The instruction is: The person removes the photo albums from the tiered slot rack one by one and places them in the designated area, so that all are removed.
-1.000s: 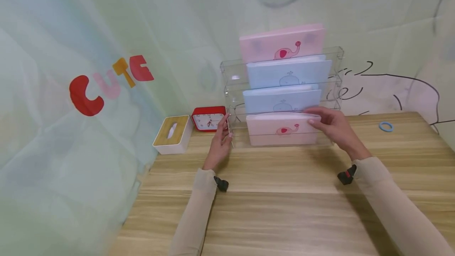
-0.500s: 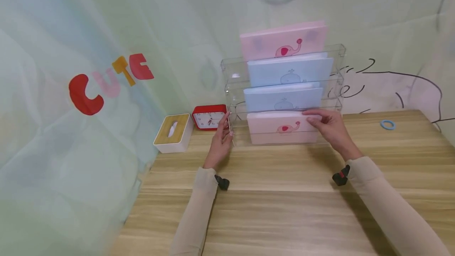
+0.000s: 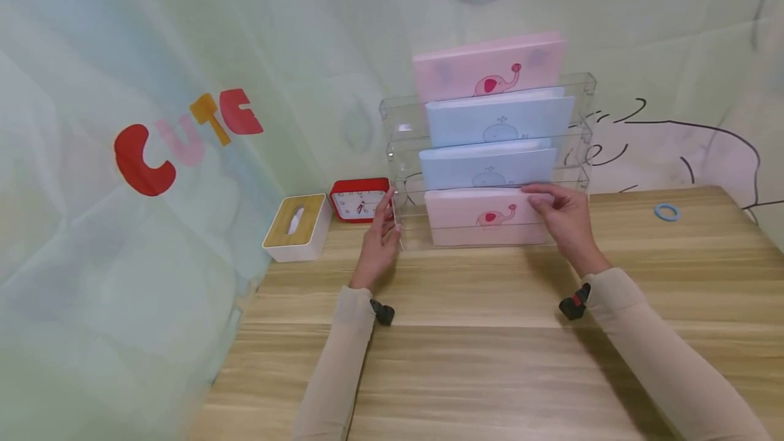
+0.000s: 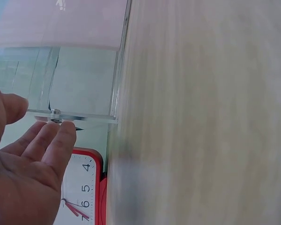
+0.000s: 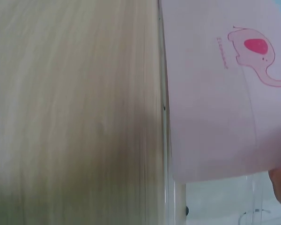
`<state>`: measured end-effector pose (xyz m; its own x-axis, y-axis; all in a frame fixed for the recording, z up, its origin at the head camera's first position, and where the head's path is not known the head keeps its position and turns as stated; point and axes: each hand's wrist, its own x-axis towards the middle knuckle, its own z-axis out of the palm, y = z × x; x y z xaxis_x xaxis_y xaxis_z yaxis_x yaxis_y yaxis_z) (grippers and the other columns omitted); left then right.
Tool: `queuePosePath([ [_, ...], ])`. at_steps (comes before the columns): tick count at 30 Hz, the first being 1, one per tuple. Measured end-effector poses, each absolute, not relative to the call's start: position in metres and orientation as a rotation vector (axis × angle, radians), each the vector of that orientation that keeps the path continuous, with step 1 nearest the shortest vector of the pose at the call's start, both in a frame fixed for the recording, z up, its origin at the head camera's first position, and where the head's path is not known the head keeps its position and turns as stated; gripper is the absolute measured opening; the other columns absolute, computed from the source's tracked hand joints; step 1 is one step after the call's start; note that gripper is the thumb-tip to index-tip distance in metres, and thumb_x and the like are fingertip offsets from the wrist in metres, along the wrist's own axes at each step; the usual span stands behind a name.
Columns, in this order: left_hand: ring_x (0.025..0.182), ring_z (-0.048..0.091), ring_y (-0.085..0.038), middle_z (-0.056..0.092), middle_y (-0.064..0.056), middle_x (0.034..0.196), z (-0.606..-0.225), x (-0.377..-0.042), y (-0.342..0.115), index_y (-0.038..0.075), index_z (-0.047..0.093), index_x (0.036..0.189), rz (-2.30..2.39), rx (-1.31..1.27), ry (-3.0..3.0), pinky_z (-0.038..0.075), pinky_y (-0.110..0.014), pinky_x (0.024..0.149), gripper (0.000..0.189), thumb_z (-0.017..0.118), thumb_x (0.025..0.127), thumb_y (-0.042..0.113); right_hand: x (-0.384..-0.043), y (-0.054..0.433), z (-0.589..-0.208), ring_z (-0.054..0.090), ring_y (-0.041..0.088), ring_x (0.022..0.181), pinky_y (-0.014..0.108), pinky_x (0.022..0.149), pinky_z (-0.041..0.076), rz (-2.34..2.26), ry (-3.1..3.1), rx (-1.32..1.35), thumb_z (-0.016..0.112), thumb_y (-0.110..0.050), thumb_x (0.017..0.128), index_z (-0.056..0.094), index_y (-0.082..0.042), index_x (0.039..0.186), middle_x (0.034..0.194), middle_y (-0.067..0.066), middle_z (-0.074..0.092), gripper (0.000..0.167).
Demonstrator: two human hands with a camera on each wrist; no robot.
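Note:
A clear acrylic rack stands on the table against the curtain, with notebooks in stepped tiers. Its lowest tier holds a pink elephant-print notebook. My right hand pinches this notebook by its upper right corner, thumb in front and fingers behind; only part of that hand shows in the right wrist view. On the rack's left side, my left hand touches the side panel with nearly straight fingers. Two blue whale-print notebooks, one lower and one upper, and a taller pink notebook stand behind.
A red alarm clock stands close beside my left hand, partly behind it. Farther left is a tissue box with a wooden lid. A blue ring lies on the table at right. The curtain hangs behind and left.
My right wrist and forearm have shifted left, the hand still pinching the front notebook's corner. The gap along that notebook's top has narrowed. My left hand stays at the rack's side.

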<state>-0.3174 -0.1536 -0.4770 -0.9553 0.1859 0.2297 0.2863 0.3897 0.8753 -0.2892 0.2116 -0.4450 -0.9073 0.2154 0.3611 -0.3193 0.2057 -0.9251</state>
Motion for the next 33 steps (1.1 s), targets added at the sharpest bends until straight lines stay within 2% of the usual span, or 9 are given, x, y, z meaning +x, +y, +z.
queuePosePath([
  [5,0.145,0.057,-0.045,0.04,-0.021,0.17,-0.477,-0.317,-0.154,0.06,0.018,0.165,-1.615,-0.435,-2.536,0.048,-0.057,0.12,0.087,0.053,0.11,0.002,-0.289,0.208,-0.441,0.064,0.0,0.101,0.012,0.076,0.05,1.771,-2.03,0.029,0.073,-0.009,0.102,0.085,-0.013,0.11,0.109,-0.015,0.082,0.016],
  [9,0.146,0.057,-0.044,0.04,-0.021,0.17,-0.476,-0.317,-0.154,0.062,0.019,0.164,-1.609,-0.434,-2.538,0.048,-0.056,0.12,0.087,0.053,0.11,0.003,-0.289,0.207,-0.438,0.063,0.002,0.102,0.012,0.076,0.05,1.794,-2.02,0.003,0.073,-0.01,0.102,0.085,-0.014,0.11,0.108,-0.017,0.08,0.016],
  [14,0.146,0.057,-0.045,0.041,-0.022,0.169,-0.477,-0.317,-0.155,0.063,0.018,0.163,-1.607,-0.437,-2.543,0.048,-0.056,0.121,0.088,0.054,0.11,0.003,-0.288,0.206,-0.434,0.061,0.003,0.101,0.013,0.075,0.049,1.81,-2.022,-0.02,0.073,-0.012,0.102,0.084,-0.008,0.113,0.103,-0.024,0.077,0.016],
  [19,0.145,0.059,-0.043,0.043,-0.021,0.168,-0.476,-0.317,-0.154,0.066,0.019,0.162,-1.596,-0.412,-2.552,0.049,-0.055,0.12,0.089,0.055,0.11,0.004,-0.286,0.206,-0.428,0.06,0.006,0.102,0.014,0.078,0.049,1.809,-2.024,-0.053,0.072,-0.013,0.103,0.082,-0.003,0.116,0.103,-0.025,0.076,0.019],
  [28,0.145,0.059,-0.039,0.043,-0.018,0.168,-0.474,-0.315,-0.154,0.066,0.018,0.162,-1.595,-0.394,-2.574,0.049,-0.053,0.121,0.087,0.056,0.11,0.007,-0.283,0.205,-0.419,0.062,0.008,0.108,0.012,0.087,0.052,1.792,-2.003,-0.066,0.07,-0.015,0.104,0.081,-0.002,0.119,0.106,-0.025,0.076,0.022],
  [33,0.144,0.06,-0.039,0.044,-0.016,0.167,-0.476,-0.317,-0.155,0.07,0.017,0.16,-1.584,-0.391,-2.582,0.05,-0.053,0.12,0.087,0.056,0.11,0.009,-0.282,0.204,-0.41,0.062,0.007,0.108,0.013,0.084,0.051,1.764,-1.998,-0.062,0.071,-0.015,0.103,0.081,-0.002,0.118,0.105,-0.026,0.076,0.022],
])
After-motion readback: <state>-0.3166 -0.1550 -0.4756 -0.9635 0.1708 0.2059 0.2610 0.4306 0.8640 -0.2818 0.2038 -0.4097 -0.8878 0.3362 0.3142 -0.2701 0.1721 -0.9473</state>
